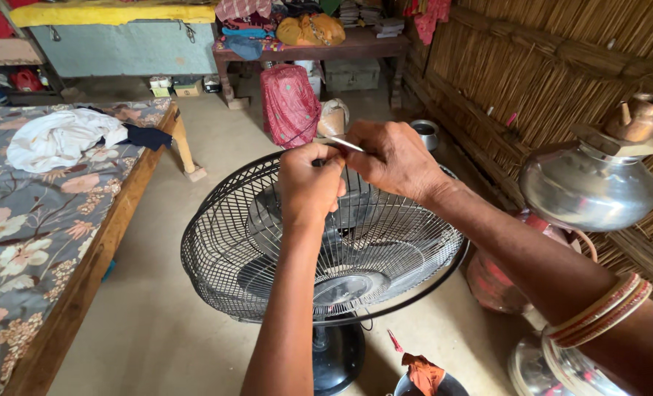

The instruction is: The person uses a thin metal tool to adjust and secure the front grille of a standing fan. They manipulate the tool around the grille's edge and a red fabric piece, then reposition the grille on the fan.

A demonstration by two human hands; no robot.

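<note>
Right now both hands sit at the far top rim of the fan guard [268,242]. R hand [392,158] is pinched shut on a thin metal tool [347,144], long axis pointing left toward my L hand [308,183], fisted on the wire, knuckles touching.

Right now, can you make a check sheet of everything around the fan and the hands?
Surface: bare tan floor; the fan stands on it.
Job's things: black fan with wire grille, on a round base; thin metal tool at its top rim.
Clutter: red rag, steel pots, pink bag.
Hands: left hand fisted at the rim; right hand pinches the tool.
Cables: nothing seen.
Surroundings: reed wall, bed with floral sheet, loaded wooden table.
</note>
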